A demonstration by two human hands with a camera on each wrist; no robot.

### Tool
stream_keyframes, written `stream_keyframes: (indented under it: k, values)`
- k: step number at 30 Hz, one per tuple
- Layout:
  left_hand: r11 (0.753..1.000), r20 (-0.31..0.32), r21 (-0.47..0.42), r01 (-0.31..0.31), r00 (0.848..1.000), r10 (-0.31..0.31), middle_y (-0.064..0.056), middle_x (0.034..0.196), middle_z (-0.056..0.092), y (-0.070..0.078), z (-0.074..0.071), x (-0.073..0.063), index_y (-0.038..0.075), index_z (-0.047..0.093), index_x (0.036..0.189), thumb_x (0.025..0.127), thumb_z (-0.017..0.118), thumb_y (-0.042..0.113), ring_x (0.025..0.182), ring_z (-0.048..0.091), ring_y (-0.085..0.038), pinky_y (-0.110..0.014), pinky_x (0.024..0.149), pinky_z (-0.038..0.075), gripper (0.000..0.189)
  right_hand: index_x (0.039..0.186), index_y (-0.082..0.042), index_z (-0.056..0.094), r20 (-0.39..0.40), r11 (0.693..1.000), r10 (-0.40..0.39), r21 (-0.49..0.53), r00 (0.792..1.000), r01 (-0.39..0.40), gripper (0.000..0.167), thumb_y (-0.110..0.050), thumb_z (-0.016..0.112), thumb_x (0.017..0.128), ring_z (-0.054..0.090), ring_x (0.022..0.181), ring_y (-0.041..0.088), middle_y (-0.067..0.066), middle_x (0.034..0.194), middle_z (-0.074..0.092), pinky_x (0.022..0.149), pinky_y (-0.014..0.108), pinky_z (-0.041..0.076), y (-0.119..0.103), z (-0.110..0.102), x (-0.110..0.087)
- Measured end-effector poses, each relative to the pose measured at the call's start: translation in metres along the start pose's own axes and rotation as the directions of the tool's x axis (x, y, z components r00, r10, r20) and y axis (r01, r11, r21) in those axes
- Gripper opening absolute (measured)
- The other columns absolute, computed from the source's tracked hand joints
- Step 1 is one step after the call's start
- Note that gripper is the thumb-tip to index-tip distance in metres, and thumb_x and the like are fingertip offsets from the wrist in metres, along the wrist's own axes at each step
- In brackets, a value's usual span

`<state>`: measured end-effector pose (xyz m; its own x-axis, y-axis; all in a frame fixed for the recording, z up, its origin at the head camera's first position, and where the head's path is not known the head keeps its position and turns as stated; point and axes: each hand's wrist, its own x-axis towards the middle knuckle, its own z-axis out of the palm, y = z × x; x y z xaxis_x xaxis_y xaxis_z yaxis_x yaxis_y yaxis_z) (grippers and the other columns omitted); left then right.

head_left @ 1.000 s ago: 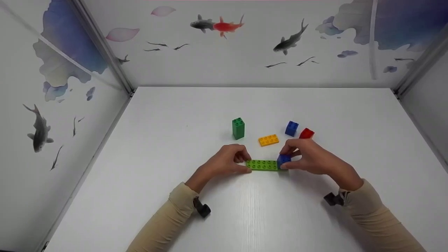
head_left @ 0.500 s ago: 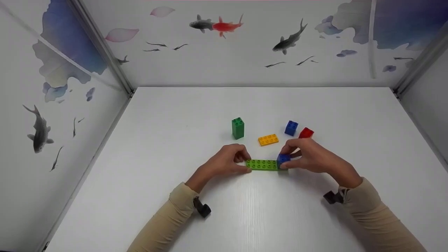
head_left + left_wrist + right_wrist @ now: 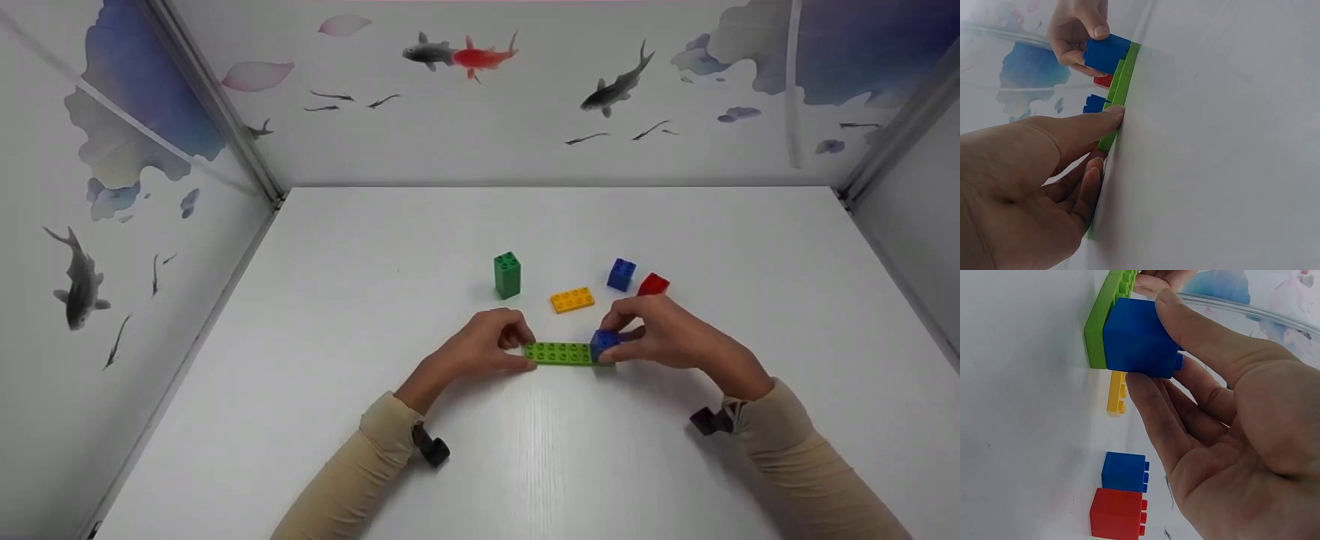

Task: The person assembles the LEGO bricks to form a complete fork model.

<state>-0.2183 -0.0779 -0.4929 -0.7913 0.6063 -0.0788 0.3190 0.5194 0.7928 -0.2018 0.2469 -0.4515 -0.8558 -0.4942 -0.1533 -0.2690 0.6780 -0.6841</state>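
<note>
A long light green toy brick strip (image 3: 555, 352) lies on the white table. My left hand (image 3: 491, 343) pinches its left end between thumb and fingers. At the right end sits a blue brick (image 3: 603, 345), which my right hand (image 3: 660, 334) pinches between thumb and fingertips. In the right wrist view this blue brick (image 3: 1140, 337) stands against the studded face of the green strip (image 3: 1096, 332), a thin dark line showing between them. The left wrist view shows the left thumb (image 3: 1092, 124) along the green strip (image 3: 1120, 87), with the blue brick (image 3: 1107, 53) beyond.
Behind the strip lies a flat yellow brick (image 3: 572, 300). A tall green brick (image 3: 507, 275) stands upright to its left. Another blue brick (image 3: 621, 275) and a red brick (image 3: 654, 284) are at its right, the red one partly behind my right hand. Printed walls (image 3: 480, 150) enclose the table.
</note>
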Motion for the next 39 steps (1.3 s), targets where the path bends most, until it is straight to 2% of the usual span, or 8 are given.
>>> stream_keyframes:
  k: [6, 13, 24, 29, 32, 39]
  values:
    - [1.0, -0.005, -0.003, 0.024, 1.0, -0.025, 0.005, 0.108, 0.07, -0.001, 0.001, -0.001, 0.017, 0.073, 0.111, 0.088, 0.092, 0.02, 0.096, 0.06, -0.012, -0.024, 0.088, 0.053, 0.03, 0.111, -0.015, 0.077, -0.01, 1.0, -0.011, -0.027, 1.0, 0.01, 0.031, -0.024, 0.094, 0.086, 0.074, 0.105, 0.021, 0.001, 0.107, 0.078, 0.096, 0.041, 0.065, -0.006, 0.002, 0.0]
    - [1.0, -0.003, -0.001, 0.017, 1.0, -0.017, 0.004, 0.108, 0.07, -0.002, 0.002, -0.001, 0.016, 0.073, 0.112, 0.089, 0.091, 0.02, 0.095, 0.06, -0.012, -0.023, 0.087, 0.052, 0.03, 0.111, -0.016, 0.077, 0.007, 0.998, 0.008, -0.069, 1.0, -0.007, 0.03, -0.024, 0.093, 0.087, 0.073, 0.104, 0.02, 0.001, 0.108, 0.078, 0.096, 0.043, 0.065, -0.012, 0.002, 0.0]
    - [1.0, -0.001, -0.005, 0.014, 1.0, -0.014, 0.005, 0.108, 0.07, 0.0, 0.001, 0.001, 0.016, 0.073, 0.112, 0.089, 0.091, 0.02, 0.096, 0.061, -0.013, -0.024, 0.087, 0.053, 0.029, 0.116, -0.014, 0.077, 0.007, 0.996, 0.034, -0.078, 0.999, -0.033, 0.032, -0.023, 0.092, 0.089, 0.074, 0.111, 0.026, 0.001, 0.111, 0.078, 0.1, 0.047, 0.063, -0.014, 0.003, -0.002]
    - [1.0, 0.002, 0.001, 0.021, 1.0, -0.021, 0.004, 0.108, 0.07, 0.001, 0.001, 0.0, 0.016, 0.073, 0.112, 0.09, 0.091, 0.02, 0.096, 0.06, -0.014, -0.024, 0.087, 0.052, 0.029, 0.114, -0.016, 0.079, -0.019, 0.988, 0.037, -0.146, 0.999, -0.04, 0.034, -0.032, 0.093, 0.087, 0.073, 0.1, 0.021, 0.0, 0.105, 0.078, 0.088, 0.039, 0.066, -0.013, 0.004, -0.003]
    - [1.0, -0.001, 0.002, 0.012, 1.0, -0.012, 0.003, 0.109, 0.071, 0.0, 0.001, -0.001, 0.016, 0.073, 0.113, 0.089, 0.091, 0.021, 0.097, 0.06, -0.014, -0.025, 0.087, 0.053, 0.03, 0.113, -0.015, 0.08, -0.023, 0.989, 0.011, -0.149, 1.0, -0.014, 0.034, -0.031, 0.094, 0.087, 0.074, 0.093, 0.017, 0.0, 0.103, 0.079, 0.082, 0.034, 0.066, -0.012, 0.004, -0.002]
    - [1.0, -0.017, 0.016, 0.02, 1.0, -0.02, 0.002, 0.109, 0.071, 0.002, 0.001, -0.001, 0.016, 0.073, 0.114, 0.09, 0.09, 0.022, 0.097, 0.061, -0.015, -0.025, 0.087, 0.053, 0.03, 0.117, -0.01, 0.077, -0.017, 0.992, 0.003, -0.128, 1.0, -0.005, 0.037, -0.028, 0.092, 0.088, 0.074, 0.093, 0.015, 0.001, 0.104, 0.079, 0.085, 0.035, 0.067, -0.01, 0.005, -0.001]
